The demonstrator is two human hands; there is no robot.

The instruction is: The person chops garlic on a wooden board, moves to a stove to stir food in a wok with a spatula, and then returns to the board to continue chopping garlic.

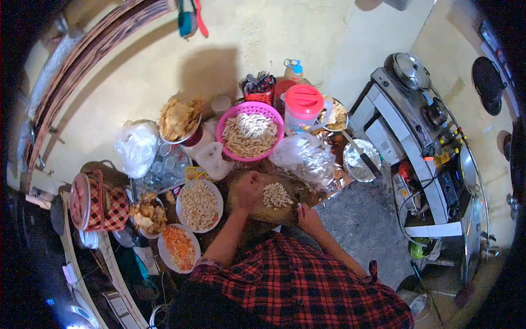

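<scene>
On a wooden board (256,213) lies a small heap of chopped pale pieces (277,196). My left hand (247,192) is over the board just left of the heap, its fingers blurred. To the right of the heap, my right hand (309,217) is closed round the handle of what looks like a knife, whose blade is hard to make out. Left of the board stands a white plate of chopped pale pieces (199,205), with a plate of orange shreds (179,248) below it. Beyond the board, a pink basket (220,131) holds pale sticks.
A plastic bag (304,156) lies behind the board, near a red-lidded container (303,108). A metal bowl (361,159) with a black-handled utensil stands right. Fried food (179,118) fills a bowl at the back left. A checkered basket (109,205) stands far left, a stove (405,109) right.
</scene>
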